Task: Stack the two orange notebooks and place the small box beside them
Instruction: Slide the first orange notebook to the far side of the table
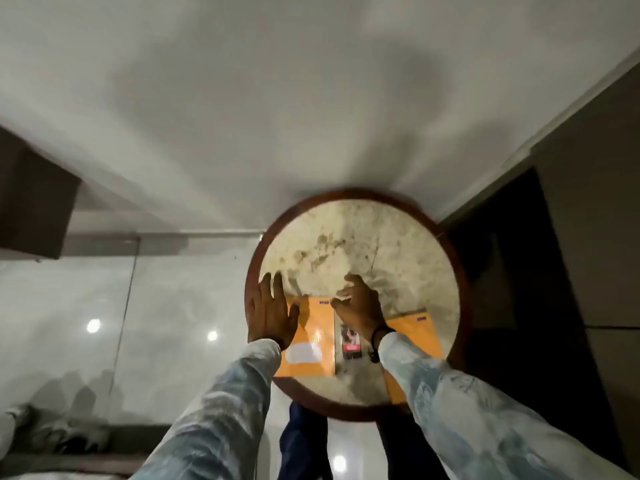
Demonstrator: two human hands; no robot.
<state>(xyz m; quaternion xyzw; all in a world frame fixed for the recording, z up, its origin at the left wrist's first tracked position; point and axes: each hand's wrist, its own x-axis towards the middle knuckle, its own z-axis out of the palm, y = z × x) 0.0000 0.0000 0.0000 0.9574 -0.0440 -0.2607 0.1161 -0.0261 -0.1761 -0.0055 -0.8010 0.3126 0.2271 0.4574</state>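
Two orange notebooks lie flat and unstacked on a round table (446, 271), both toward its near edge. The left notebook (317, 337) shows a white label patch near its lower end and a small dark mark at its far corner. The right notebook (414, 329) sits apart from it, tilted slightly, and is largely covered by the right forearm. The small box (350, 342), dark with a red and pale print, lies on the marbled tabletop in the gap between the two notebooks, just beside the left one's right edge.

The left hand (272, 311) is spread flat, palm down, fingers extended and holding nothing; it sits over the left notebook's far-left corner and the table's wooden rim. Whether the palm presses the cover or merely hovers cannot be told from this angle. The right hand (360, 304) is above the far end of the gap, fingers loosely curled and parted, with nothing in its grasp. A dark wristband (379, 336) circles that wrist.

Both arms wear pale blue mottled sleeves (221, 410). The table stands against a white wall (311, 98), over a glossy tiled floor (121, 323).
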